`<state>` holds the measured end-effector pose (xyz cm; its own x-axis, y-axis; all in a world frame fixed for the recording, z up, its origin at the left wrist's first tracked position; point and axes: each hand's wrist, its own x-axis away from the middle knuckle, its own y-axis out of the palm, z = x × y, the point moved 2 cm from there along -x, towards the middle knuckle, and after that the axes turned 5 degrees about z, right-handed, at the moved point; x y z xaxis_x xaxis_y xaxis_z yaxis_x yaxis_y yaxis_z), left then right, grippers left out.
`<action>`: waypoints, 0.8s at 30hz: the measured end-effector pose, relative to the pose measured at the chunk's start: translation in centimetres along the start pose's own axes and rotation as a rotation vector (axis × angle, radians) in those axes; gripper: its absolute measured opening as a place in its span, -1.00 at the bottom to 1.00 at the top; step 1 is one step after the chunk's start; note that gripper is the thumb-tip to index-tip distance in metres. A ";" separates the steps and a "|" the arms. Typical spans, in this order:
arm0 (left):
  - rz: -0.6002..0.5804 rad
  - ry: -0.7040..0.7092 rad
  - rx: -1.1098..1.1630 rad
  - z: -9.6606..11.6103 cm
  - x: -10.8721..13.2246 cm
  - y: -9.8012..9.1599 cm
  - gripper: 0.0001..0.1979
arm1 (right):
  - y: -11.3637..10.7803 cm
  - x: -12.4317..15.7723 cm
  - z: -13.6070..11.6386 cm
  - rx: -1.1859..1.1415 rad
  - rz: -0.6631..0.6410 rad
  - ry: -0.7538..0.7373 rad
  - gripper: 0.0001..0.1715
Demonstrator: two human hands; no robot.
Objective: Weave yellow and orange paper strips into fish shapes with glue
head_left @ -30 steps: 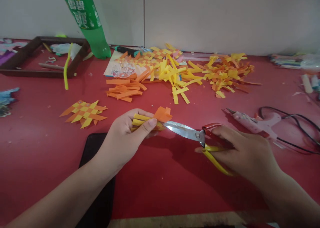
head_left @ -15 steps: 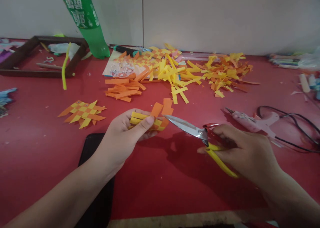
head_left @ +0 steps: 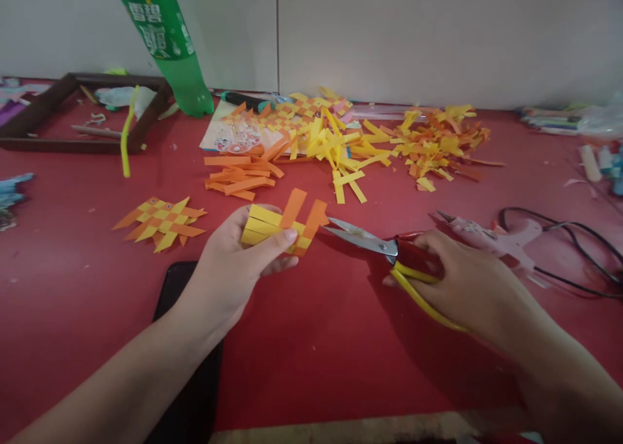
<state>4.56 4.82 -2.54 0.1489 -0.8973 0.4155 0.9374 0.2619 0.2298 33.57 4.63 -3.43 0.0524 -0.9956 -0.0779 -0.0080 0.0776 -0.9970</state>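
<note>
Between the thumb and fingers of my left hand (head_left: 248, 252) is a woven piece of yellow and orange paper strips (head_left: 265, 223). Its yellow ends point left, and two orange ends stick up. My right hand (head_left: 457, 272) is closed on the handles of a pair of scissors (head_left: 363, 237), one handle yellow and the other red. The blades are slightly parted, their tips close to the right side of the woven piece; whether they touch it I cannot tell. A finished-looking woven paper fish (head_left: 165, 220) with small eyes lies left of my left hand.
A black phone (head_left: 187, 366) lies under my left forearm. Orange strips (head_left: 243, 174), yellow strips (head_left: 335, 139) and a pile of offcuts (head_left: 440, 142) lie behind. A pink glue gun (head_left: 496, 236) with its black cord is at right. A green bottle (head_left: 182, 61) stands beside a brown frame (head_left: 63, 145).
My left hand has turned the woven piece so more of its yellow ends and upright orange strips show. The scissors have shifted slightly left and their blades have parted.
</note>
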 end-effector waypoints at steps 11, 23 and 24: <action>0.010 0.049 -0.017 -0.2 -0.1 -0.2 -0.69 | -1.4 0.3 -0.4 -0.174 0.401 -0.135 -0.31; -0.150 0.159 -0.197 -0.5 -0.1 -0.2 -0.94 | -1.6 1.1 -2.3 -0.156 0.442 -0.366 -0.28; -0.163 0.159 -0.203 -0.5 0.0 -0.1 -0.93 | -1.6 1.1 -2.3 -0.152 0.444 -0.370 -0.28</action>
<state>4.59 4.65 -3.02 0.0241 -0.9703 0.2407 0.9944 0.0482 0.0944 31.38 3.33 -1.94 0.3553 -0.7829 -0.5107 -0.2502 0.4468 -0.8589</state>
